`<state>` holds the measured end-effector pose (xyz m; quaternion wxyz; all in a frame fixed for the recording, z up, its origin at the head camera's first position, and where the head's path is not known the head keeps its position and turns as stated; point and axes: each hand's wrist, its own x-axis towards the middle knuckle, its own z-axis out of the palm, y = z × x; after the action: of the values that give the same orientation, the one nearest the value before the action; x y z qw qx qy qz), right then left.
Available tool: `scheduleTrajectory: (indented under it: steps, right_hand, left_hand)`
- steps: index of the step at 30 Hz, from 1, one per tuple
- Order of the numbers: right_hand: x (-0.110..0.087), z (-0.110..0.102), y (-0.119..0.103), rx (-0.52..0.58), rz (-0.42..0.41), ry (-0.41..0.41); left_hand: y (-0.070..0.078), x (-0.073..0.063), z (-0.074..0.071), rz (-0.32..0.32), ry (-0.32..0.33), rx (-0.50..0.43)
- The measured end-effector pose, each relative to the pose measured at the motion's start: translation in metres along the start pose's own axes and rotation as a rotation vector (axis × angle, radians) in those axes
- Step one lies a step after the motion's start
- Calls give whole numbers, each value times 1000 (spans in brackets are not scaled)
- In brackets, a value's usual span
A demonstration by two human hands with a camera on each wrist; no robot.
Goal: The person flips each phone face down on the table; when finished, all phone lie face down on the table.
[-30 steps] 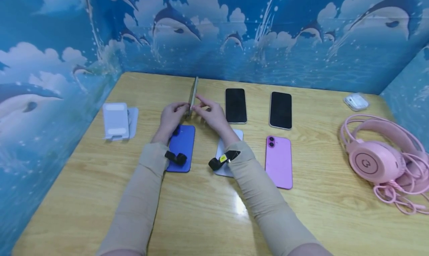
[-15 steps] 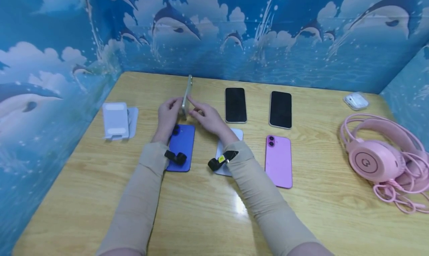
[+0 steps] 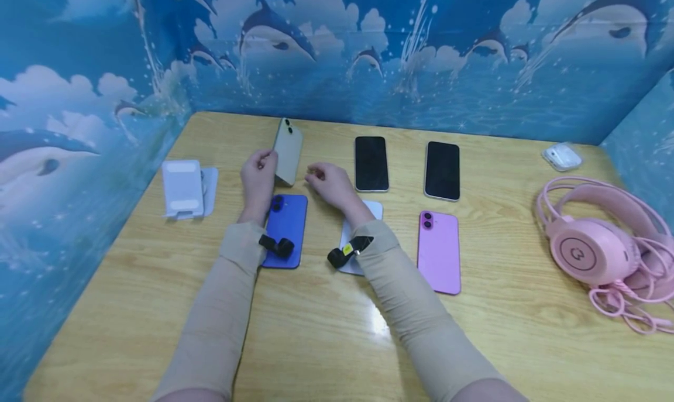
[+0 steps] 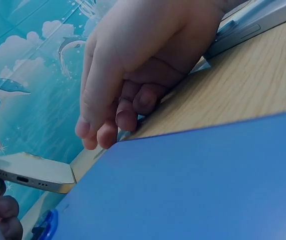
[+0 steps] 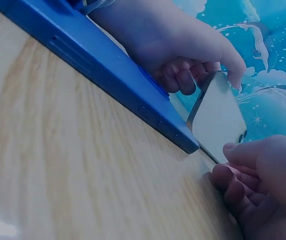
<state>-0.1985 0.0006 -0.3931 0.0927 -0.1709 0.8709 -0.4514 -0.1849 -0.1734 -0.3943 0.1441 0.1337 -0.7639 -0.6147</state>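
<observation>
A pale, cream-backed phone [image 3: 288, 152] stands tilted up at the back of the table, its twin camera lenses at the top. My left hand [image 3: 259, 177] grips it by its left edge, thumb and fingers around the side, as the right wrist view also shows for the phone [image 5: 220, 117]. To its right hovers my right hand [image 3: 330, 184], fingers loosely curled, apart from the phone and holding nothing. Below my left wrist lies a blue phone [image 3: 292, 223], back up. Under my right wrist a whitish phone [image 3: 372, 210] is partly hidden.
Two black-screened phones [image 3: 371, 163] lie at the back, with a pink phone [image 3: 439, 256] in front. A white stand [image 3: 182, 185] is at left. Pink headphones [image 3: 592, 253] with a coiled cable and a small clear case [image 3: 562, 157] are at right.
The pale phone has turned from edge-on to show its back and shifted left with my left hand. My right hand has come away from it, its fingers curling in.
</observation>
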Motion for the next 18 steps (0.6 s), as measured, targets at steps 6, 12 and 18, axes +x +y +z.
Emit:
scheduleTrajectory:
  steps: [6,12,18]
  right_hand:
    - [1,0,1,21,37,6]
    - [0,-1,-1,8,32,7]
    - [0,-1,-1,17,39,0]
  left_hand:
    - [-2,1,0,-10,6,36]
    - [-6,2,1,-13,-51,156]
    - [-6,2,2,-23,-74,222]
